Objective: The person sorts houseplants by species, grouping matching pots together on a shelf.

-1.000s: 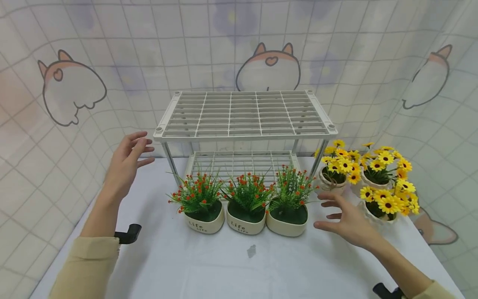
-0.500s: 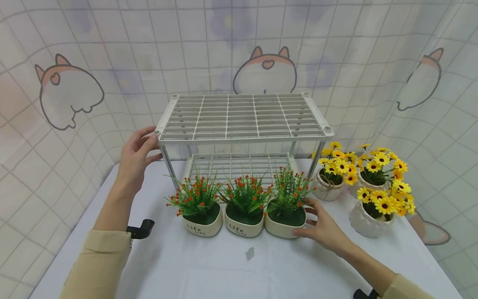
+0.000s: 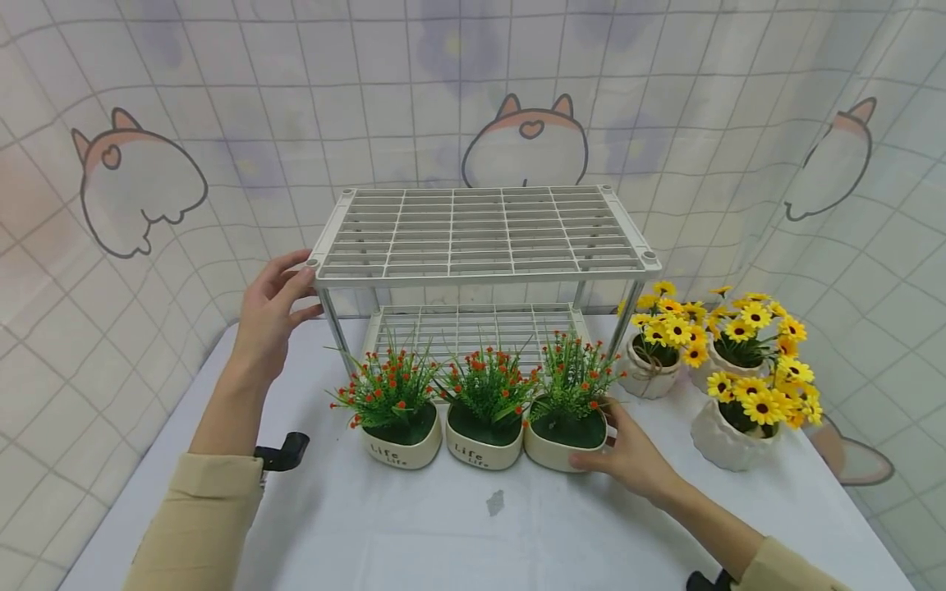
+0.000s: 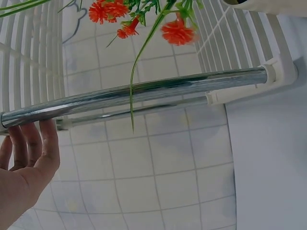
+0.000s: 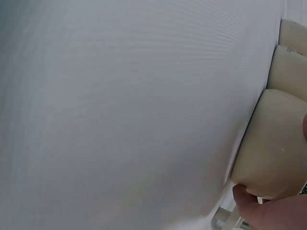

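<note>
Left hand [image 3: 272,318] touches the rack [image 3: 480,278], fingers apart, maybe steadying it; in front of it, right hand [image 3: 628,456] clamps fingers round a flowerpot [image 3: 548,455].

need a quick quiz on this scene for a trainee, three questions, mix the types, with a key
1. How many yellow-flower pots show in the head view?
2. True or false: the left hand holds one of those yellow-flower pots.
3. Fill the gap: in the head view, the right hand grips the ____ of the three red-flower pots.

Key:
1. Three.
2. False; it is at the front left corner of the rack.
3. Rightmost.
</note>
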`<state>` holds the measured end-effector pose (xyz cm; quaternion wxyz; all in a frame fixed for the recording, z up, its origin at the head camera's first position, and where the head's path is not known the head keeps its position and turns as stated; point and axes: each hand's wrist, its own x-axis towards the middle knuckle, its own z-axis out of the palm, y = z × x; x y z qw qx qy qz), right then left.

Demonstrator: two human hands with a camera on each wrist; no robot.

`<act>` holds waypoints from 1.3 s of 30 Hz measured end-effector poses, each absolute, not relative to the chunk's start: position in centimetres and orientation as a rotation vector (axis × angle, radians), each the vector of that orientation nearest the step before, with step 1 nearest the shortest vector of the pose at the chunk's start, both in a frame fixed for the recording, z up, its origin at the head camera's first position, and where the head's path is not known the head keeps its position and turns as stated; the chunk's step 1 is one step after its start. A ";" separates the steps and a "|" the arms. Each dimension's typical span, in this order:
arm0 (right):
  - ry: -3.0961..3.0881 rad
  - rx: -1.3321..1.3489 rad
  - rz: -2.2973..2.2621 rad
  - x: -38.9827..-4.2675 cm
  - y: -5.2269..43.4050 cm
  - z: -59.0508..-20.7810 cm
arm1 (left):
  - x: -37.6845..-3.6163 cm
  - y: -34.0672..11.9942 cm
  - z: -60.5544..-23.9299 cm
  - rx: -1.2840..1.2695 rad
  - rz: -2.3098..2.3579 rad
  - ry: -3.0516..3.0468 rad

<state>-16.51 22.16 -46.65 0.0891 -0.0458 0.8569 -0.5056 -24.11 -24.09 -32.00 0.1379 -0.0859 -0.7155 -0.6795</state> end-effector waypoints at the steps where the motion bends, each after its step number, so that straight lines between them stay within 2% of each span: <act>1: 2.550 -0.127 -1.502 -16.5 22.1 -46.7 | -24.1 -24.1 -32.0 -0.250 -1.972 -2.065; 11: 2.582 -0.073 -1.476 -15.7 23.1 -46.2 | -24.2 -24.1 -32.0 -0.247 -1.972 -2.063; 19: 2.579 0.010 -1.585 -14.0 24.5 -44.0 | -24.1 -24.0 -32.0 -0.250 -2.000 -2.053; 28: 2.551 -0.010 -1.668 -11.9 24.3 -39.7 | -24.1 -23.9 -32.0 -0.238 -1.975 -2.077; 39: 2.633 -0.150 -1.632 -9.9 22.2 -32.7 | -24.1 -24.0 -31.6 -0.221 -2.006 -2.088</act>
